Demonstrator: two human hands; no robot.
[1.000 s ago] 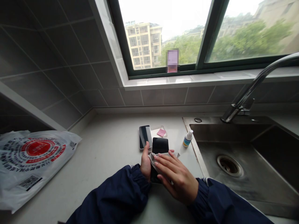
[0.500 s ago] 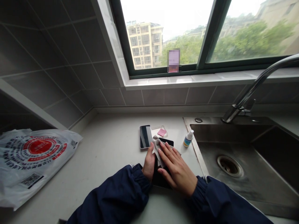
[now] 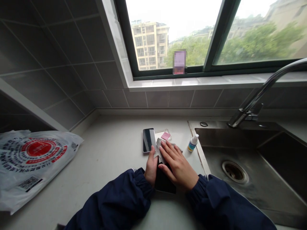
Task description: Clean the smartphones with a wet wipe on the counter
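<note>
Two hands meet over a dark device (image 3: 165,184) at the centre of the counter (image 3: 115,153) in the head view. The left hand (image 3: 151,166) sets its thumb along the near-left edge; its other fingers are hidden, so their grip cannot be told. The right hand (image 3: 178,164) lies flat, fingers slightly spread, on a pale cloth (image 3: 158,143). From the device, a phone (image 3: 149,140) sits at eleven o'clock, a bottle (image 3: 192,143) near one. Good rubbing here likely needs light, even palm pressure, cloth under every fingertip, and firm left-hand support.
</note>
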